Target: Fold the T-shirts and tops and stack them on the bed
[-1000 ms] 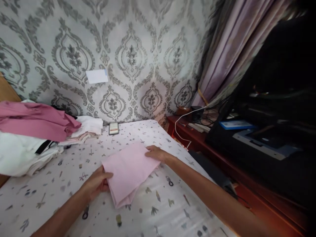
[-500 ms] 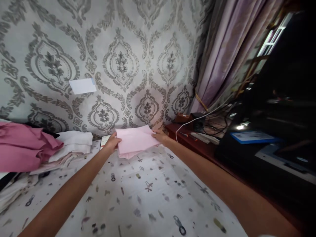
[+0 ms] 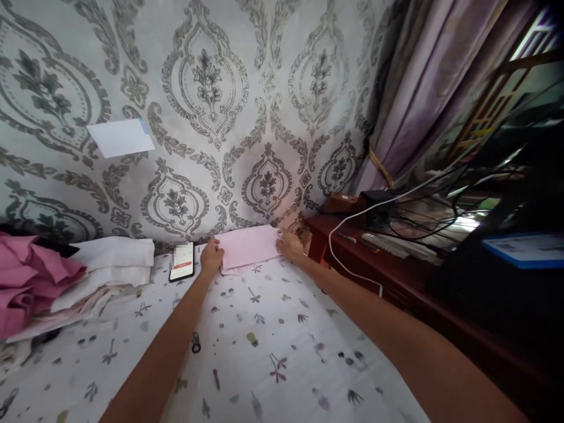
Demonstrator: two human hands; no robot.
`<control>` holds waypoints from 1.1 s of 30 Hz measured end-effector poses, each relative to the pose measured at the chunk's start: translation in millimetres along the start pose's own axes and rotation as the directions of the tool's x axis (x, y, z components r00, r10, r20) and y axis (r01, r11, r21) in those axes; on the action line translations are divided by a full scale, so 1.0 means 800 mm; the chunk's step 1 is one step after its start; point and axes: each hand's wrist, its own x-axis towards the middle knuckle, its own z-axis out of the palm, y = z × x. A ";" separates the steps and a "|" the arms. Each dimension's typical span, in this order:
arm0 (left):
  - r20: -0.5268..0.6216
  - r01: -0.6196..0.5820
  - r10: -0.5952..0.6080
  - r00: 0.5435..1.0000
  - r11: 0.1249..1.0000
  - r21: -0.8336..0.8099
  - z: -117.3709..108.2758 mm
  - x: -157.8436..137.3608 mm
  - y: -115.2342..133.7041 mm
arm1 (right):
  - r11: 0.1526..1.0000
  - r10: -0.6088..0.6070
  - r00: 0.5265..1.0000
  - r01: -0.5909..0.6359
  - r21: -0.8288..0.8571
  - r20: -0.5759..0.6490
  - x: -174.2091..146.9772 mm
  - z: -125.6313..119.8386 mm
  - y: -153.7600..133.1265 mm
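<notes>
Pale pink cloth (image 3: pixel 251 247), motif-dotted white sheet (image 3: pixel 238 329)

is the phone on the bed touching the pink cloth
Apart. The head view shows the phone lying to the left of the pink cloth, with the left hand and a strip of patterned sheet between them.

No brand, number or word can be read. On the phone (image 3: pixel 182 269), left of the pink cloth (image 3: pixel 251 249), the lit screen has a red bar (image 3: pixel 183 265) and blurred, partly pixelated marks. The blue-edged card (image 3: pixel 524 249), well right of the cloth, bears print too faint to make out.
</notes>
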 end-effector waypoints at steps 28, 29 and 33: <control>0.225 -0.165 0.053 0.973 0.840 0.516 0.020 0.009 0.008 | 0.950 -0.080 0.965 0.149 -0.273 0.249 0.061 0.016 -0.036; 0.199 -0.151 0.051 0.979 0.834 0.530 0.019 0.005 0.012 | 0.948 -0.065 0.973 0.129 -0.290 0.221 0.059 0.012 -0.038; 0.116 -0.251 0.226 0.967 0.780 0.574 0.023 -0.021 0.027 | 0.933 -0.085 0.989 0.122 -0.339 0.122 0.033 0.009 -0.054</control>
